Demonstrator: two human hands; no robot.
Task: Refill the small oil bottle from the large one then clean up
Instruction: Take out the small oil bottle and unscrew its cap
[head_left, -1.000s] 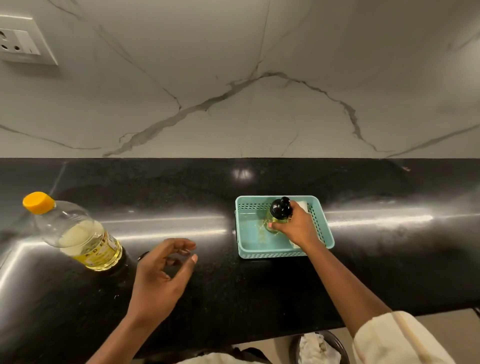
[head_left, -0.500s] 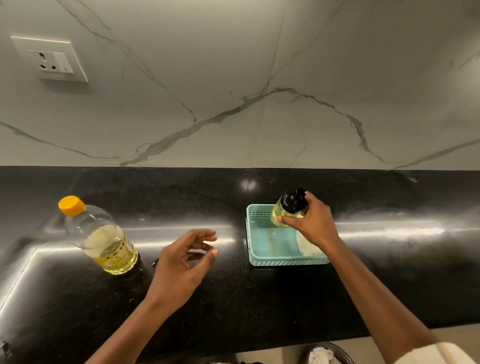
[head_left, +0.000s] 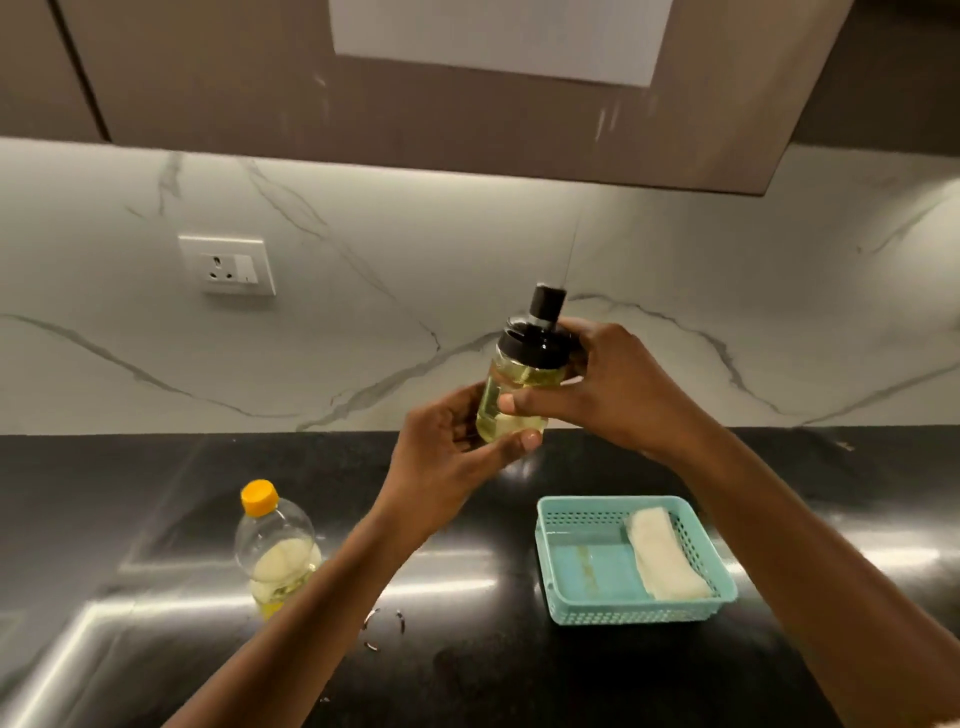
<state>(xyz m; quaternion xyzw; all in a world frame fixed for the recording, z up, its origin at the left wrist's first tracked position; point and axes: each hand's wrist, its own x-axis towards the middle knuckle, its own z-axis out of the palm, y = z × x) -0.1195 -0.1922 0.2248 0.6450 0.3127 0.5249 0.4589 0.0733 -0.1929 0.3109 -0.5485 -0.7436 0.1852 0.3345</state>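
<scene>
The small oil bottle (head_left: 519, 384), clear glass with a black cap and pale yellow oil inside, is held up in front of the marble wall, above the counter. My left hand (head_left: 449, 457) cups its base from below and the left. My right hand (head_left: 613, 389) grips its upper body and cap from the right. The large oil bottle (head_left: 278, 551), clear plastic with an orange cap and a little yellow oil at the bottom, stands on the black counter at the left, cap on. My left forearm hides part of its base.
A teal plastic basket (head_left: 576, 613) sits on the counter (head_left: 130, 509) at the right, with a folded white cloth (head_left: 662, 556) inside along its right side. A wall socket (head_left: 228, 265) is on the backsplash at the left. Brown cabinets (head_left: 467, 104) hang overhead.
My right hand lifted the small bottle out of the teal basket and up high. My left hand rose from the counter and took hold of its base. The view tilted upward.
</scene>
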